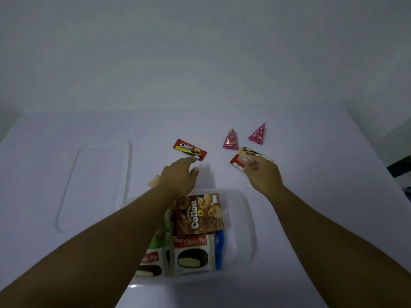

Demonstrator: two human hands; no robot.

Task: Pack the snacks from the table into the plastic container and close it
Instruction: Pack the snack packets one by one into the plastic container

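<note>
Just beyond left hand [180,174]: Creamo packet [189,150]; right hand [262,172] pinching wafer packet [239,162].

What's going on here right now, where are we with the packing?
A person is packing snacks into the clear plastic container, which already holds a brown Collon box and Choco Pie packs. The left hand reaches toward a red Cream-O cookie packet; the right hand pinches a red-and-white wrapper. Two pink triangular packets and the clear lid lie on the table.
</note>
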